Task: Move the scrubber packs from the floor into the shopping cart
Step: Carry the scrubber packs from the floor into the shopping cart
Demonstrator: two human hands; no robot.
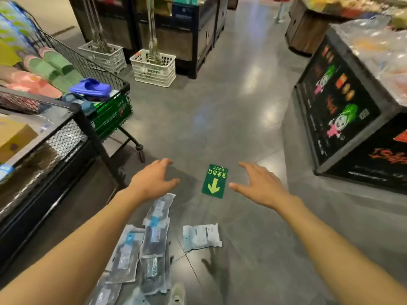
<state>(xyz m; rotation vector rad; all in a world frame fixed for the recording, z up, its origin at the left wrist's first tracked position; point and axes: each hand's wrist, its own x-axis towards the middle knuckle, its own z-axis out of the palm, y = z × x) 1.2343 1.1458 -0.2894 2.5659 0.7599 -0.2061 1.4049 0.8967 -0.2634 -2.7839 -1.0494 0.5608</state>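
Note:
Several dark scrubber packs [152, 243] in clear plastic lie in a heap on the grey floor below my left forearm. One lighter pack [201, 237] lies apart to their right. My left hand [154, 180] hovers above the far end of the heap, fingers spread, holding nothing. My right hand [256, 183] is stretched out level with it, also spread and empty, above bare floor. The shopping cart [110, 115], black wire with a green panel, stands at the left beyond my left hand, holding blue and green items.
A green exit arrow sticker [215, 181] is on the floor between my hands. A black mesh display bin [63, 137] stands close at the left, a dark printed display stand [343, 111] at the right. Two white plastic crates [154, 67] sit farther back. My shoe [176, 293] is at the bottom edge.

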